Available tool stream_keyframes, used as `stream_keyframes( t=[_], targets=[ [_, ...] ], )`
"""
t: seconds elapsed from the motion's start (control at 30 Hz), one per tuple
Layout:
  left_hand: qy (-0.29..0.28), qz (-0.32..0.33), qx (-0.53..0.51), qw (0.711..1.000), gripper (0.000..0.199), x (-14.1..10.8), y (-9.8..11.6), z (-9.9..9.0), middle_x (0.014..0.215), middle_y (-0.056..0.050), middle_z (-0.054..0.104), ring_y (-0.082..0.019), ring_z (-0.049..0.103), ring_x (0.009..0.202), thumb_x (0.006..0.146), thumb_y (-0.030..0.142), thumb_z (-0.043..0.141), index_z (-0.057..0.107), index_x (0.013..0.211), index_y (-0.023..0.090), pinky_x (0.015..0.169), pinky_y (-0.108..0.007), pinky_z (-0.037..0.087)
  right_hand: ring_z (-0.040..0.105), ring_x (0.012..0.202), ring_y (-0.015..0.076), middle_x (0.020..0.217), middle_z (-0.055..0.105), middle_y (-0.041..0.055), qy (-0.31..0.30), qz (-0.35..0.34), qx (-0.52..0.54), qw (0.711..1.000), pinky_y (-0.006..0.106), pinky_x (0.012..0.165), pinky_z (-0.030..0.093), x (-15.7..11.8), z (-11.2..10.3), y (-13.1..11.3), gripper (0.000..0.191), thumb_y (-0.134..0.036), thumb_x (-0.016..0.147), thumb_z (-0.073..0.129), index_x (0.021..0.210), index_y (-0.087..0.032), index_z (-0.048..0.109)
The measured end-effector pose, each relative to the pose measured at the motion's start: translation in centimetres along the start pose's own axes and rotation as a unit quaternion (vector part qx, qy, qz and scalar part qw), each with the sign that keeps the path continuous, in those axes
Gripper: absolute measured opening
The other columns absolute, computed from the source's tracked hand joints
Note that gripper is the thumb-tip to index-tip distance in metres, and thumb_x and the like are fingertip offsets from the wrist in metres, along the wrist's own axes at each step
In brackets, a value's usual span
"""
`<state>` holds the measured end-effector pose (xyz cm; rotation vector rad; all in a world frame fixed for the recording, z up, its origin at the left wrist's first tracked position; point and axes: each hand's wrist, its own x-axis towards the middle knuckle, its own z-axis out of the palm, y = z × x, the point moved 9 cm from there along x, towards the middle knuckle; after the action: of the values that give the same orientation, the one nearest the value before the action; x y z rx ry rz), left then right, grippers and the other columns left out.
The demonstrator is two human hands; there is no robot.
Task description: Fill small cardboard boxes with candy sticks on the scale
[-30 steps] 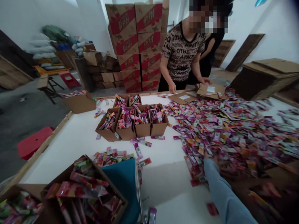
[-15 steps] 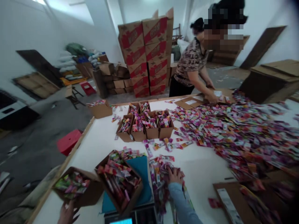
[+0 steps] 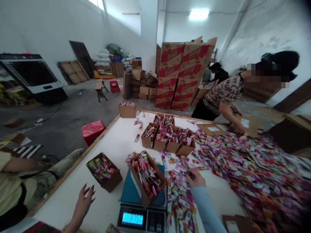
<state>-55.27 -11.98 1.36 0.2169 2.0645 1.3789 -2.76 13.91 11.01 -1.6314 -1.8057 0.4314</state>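
Observation:
My left hand (image 3: 84,202) is held over the white table with fingers spread, holding nothing. Just beyond it stands a cardboard box (image 3: 110,183) of slim, colourful snack packets (image 3: 103,168). Another filled box (image 3: 143,189) rests at an angle on the teal platform (image 3: 127,191) of a digital scale (image 3: 145,220), whose blue display is lit. To the right of the scale, my right hand (image 3: 196,178) is over the far part of a strip of loose packets (image 3: 179,197). Its fingers are curled down among them; what lies inside the grasp is hidden.
Several filled boxes (image 3: 167,144) stand together mid-table. A large heap of packets (image 3: 262,168) covers the right side. Across the table a co-worker (image 3: 225,94) handles flat cardboard (image 3: 245,124). At far left sits another person (image 3: 19,191), near a red stool (image 3: 93,132).
My left hand has let go of the small box and drawn away from it. My right hand has shifted to the far end of the packet strip. The view has swung left and up.

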Motion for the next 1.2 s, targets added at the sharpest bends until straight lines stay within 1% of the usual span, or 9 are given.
stream_keyframes(
  t=[0.1, 0.2, 0.33, 0.4, 0.53, 0.67, 0.9, 1.03, 1.2],
  targets=[
    [0.009, 0.001, -0.029, 1.0, 0.096, -0.1, -0.2, -0.2, 0.133, -0.022, 0.044, -0.035, 0.056, 0.11, 0.057, 0.059, 0.059, 0.028, 0.137, 0.016, 0.074, -0.045, 0.054, 0.062, 0.081, 0.0215, 0.085, 0.067, 0.0071, 0.095, -0.069, 0.087, 0.989, 0.033, 0.074, 0.051, 0.0, -1.8, -8.4, 0.024, -0.038, 0.072, 0.053, 0.08, -0.02, 0.067],
    [0.001, 0.012, -0.045, 0.999, 0.094, 0.2, 0.0, -0.1, 0.133, -0.021, 0.044, -0.033, 0.058, 0.107, 0.057, 0.059, 0.06, 0.029, 0.136, 0.018, 0.073, -0.044, 0.055, 0.061, 0.089, 0.0219, 0.097, 0.065, 0.009, 0.07, -0.098, 0.09, 0.989, 0.035, 0.079, 0.051, -1.2, 1.3, -14.7, 0.024, -0.036, 0.075, 0.054, 0.087, -0.021, 0.068],
    [-0.026, 0.033, -0.044, 0.998, 0.088, 1.2, 0.1, -1.2, 0.131, -0.018, 0.046, -0.031, 0.058, 0.106, 0.055, 0.06, 0.062, 0.039, 0.129, 0.019, 0.078, -0.044, 0.054, 0.056, 0.106, 0.0279, 0.117, 0.06, 0.0097, -0.05, -0.122, -0.01, 0.991, 0.045, 0.089, 0.046, -4.2, 6.8, -18.7, 0.04, -0.029, 0.069, 0.059, 0.108, -0.025, 0.065],
    [-0.026, 0.036, -0.041, 0.998, 0.082, 1.7, 0.0, -2.5, 0.129, -0.016, 0.047, -0.031, 0.058, 0.106, 0.054, 0.06, 0.062, 0.045, 0.123, 0.019, 0.081, -0.046, 0.052, 0.049, 0.115, 0.0315, 0.125, 0.055, 0.0098, -0.069, -0.144, -0.034, 0.987, 0.051, 0.095, 0.04, -5.7, 7.0, -19.3, 0.045, -0.03, 0.067, 0.061, 0.112, -0.026, 0.063],
    [0.004, 0.028, -0.034, 0.999, 0.071, 1.9, -0.5, -5.7, 0.129, -0.015, 0.047, -0.028, 0.059, 0.102, 0.058, 0.053, 0.061, 0.049, 0.118, 0.018, 0.084, -0.05, 0.05, 0.044, 0.121, 0.029, 0.127, 0.052, 0.0113, 0.016, -0.183, 0.008, 0.983, 0.05, 0.1, 0.036, -6.7, 1.7, -18.3, 0.034, -0.035, 0.075, 0.056, 0.106, -0.022, 0.063],
    [0.034, 0.003, -0.017, 0.999, 0.063, 1.3, -1.3, -7.5, 0.128, -0.014, 0.047, -0.024, 0.061, 0.099, 0.064, 0.046, 0.058, 0.048, 0.12, 0.018, 0.082, -0.045, 0.052, 0.054, 0.108, 0.0251, 0.113, 0.06, 0.0138, 0.059, -0.115, 0.037, 0.991, 0.047, 0.096, 0.041, -5.8, -1.7, -13.9, 0.031, -0.037, 0.078, 0.051, 0.099, -0.017, 0.063],
    [0.035, -0.014, -0.026, 0.999, 0.056, -0.7, -2.3, -7.1, 0.13, -0.016, 0.045, -0.023, 0.061, 0.101, 0.07, 0.04, 0.054, 0.046, 0.122, 0.018, 0.082, -0.042, 0.052, 0.058, 0.102, 0.0227, 0.111, 0.061, 0.0123, 0.003, 0.088, 0.159, 0.983, 0.039, 0.085, 0.049, -5.6, 2.1, -7.1, 0.05, -0.05, 0.07, 0.053, 0.108, -0.018, 0.053],
    [0.038, -0.02, -0.039, 0.998, 0.056, -2.1, -3.2, -7.3, 0.129, -0.015, 0.046, -0.022, 0.061, 0.1, 0.07, 0.041, 0.056, 0.047, 0.121, 0.019, 0.081, -0.038, 0.053, 0.061, 0.099, 0.0237, 0.104, 0.063, 0.0132, -0.03, 0.125, 0.195, 0.972, 0.038, 0.085, 0.049, -5.8, 4.7, -6.3, 0.055, -0.053, 0.063, 0.056, 0.105, -0.017, 0.053],
    [0.062, -0.024, -0.053, 0.996, 0.058, -3.8, -5.5, -8.7, 0.129, -0.015, 0.047, -0.024, 0.061, 0.102, 0.067, 0.041, 0.058, 0.049, 0.12, 0.019, 0.079, -0.037, 0.053, 0.064, 0.089, 0.0235, 0.1, 0.066, 0.0119, -0.041, 0.142, 0.196, 0.969, 0.035, 0.072, 0.053, -5.1, 6.0, -5.4, 0.055, -0.055, 0.063, 0.053, 0.104, -0.018, 0.053]
  ],
)
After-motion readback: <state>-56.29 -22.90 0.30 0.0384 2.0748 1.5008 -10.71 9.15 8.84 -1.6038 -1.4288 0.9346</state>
